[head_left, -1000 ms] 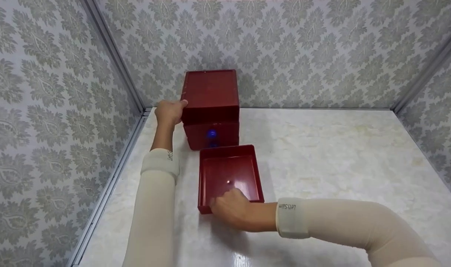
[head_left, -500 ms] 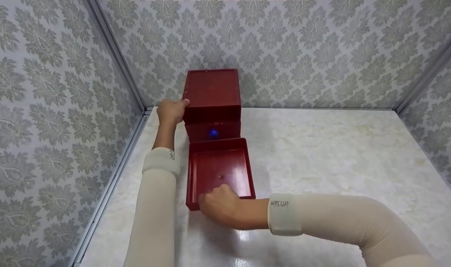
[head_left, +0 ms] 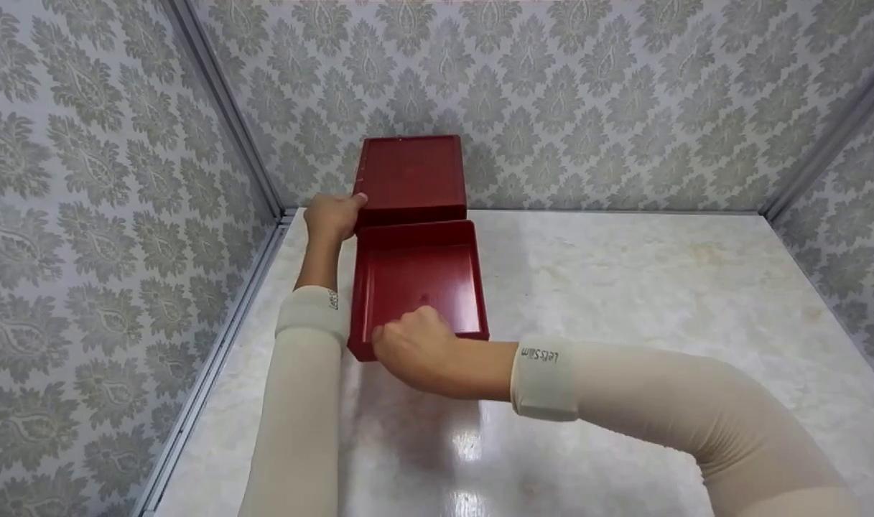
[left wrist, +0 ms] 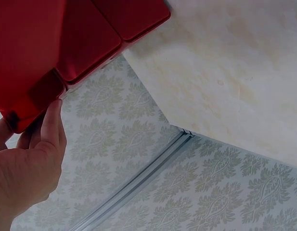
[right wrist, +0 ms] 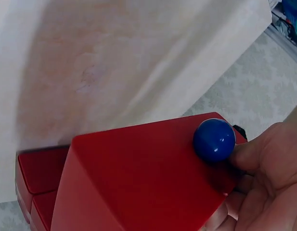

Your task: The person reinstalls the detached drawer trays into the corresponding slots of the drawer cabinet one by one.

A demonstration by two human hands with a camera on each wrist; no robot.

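A red drawer cabinet stands against the back wall. My left hand grips its left side, thumb on the top edge; in the left wrist view the fingers curl round a corner of it. In front of the cabinet, a red drawer lies with its hollow facing up and its far end against the cabinet's front. My right hand holds the drawer's near wall. A round blue knob shows on the drawer's front in the right wrist view, beside my thumb. The cabinet's lower front is hidden behind the drawer.
The marbled white table stretches out to the right of the cabinet. Patterned panels close off the back and sides, with a metal rail along the left edge. Some blurred items show in the right wrist view's corner.
My right hand has moved the drawer away from me and slightly left, up to the cabinet. A blue knob on the cabinet's lower front is now covered. My left hand stays in place.
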